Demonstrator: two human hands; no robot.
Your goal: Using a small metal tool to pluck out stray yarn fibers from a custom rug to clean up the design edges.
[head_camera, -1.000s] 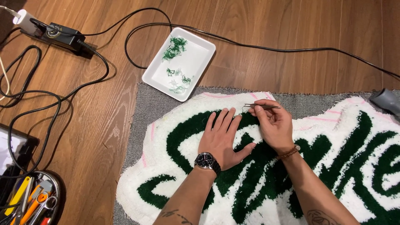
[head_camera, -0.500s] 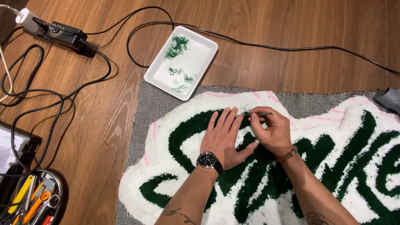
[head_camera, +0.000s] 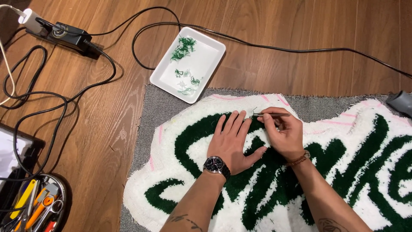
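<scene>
Wooden floorboards fill my view, with a white and dark green tufted rug spread on its grey backing across the lower half. My left hand lies flat and released on the pile, fingers stretched toward the rug's upper edge, a dark wristwatch at the wrist. My right hand is just beside it, pinched around thin metal tweezers whose tip meets a green strand at the border of the white pile. Beyond the rug's top-left corner sits a white tray holding loose green yarn snippets. Black cables loop over the floor at left, and a tin of tools sits at the bottom-left corner.
</scene>
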